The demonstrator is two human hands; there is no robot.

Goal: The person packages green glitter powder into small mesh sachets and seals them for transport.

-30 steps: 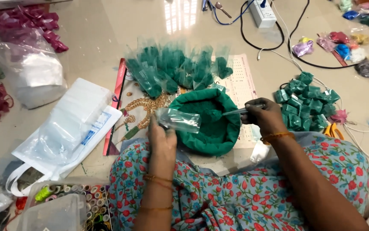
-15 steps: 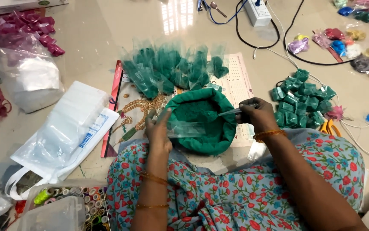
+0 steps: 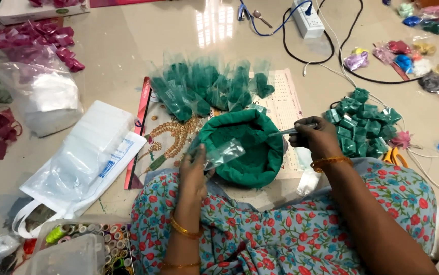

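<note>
The clear pouch [image 3: 223,153] sits pinched in the left hand [image 3: 194,170], held just over the near rim of the green powder bag [image 3: 245,150], which rests on the floor in front of the person's lap. The right hand [image 3: 317,136] is closed around a thin metal spoon [image 3: 290,131], its tip reaching over the powder. To do this step well, the pouch mouth should stay open and directly above the bag so that spills fall back in, and the spoon should travel level and short.

Beyond the bag, filled green pouches [image 3: 209,89] lie in a row on a printed sheet [image 3: 171,135], and folded green packets [image 3: 364,119] are heaped to the right, near orange scissors [image 3: 395,154]. A white bag [image 3: 84,163] lies to the left, a thread box [image 3: 84,244] at the near left. A power strip [image 3: 307,18] and its cables [image 3: 331,58] cross the far floor, well apart from the hands. The packets beside the right elbow look the likeliest thing to be knocked.
</note>
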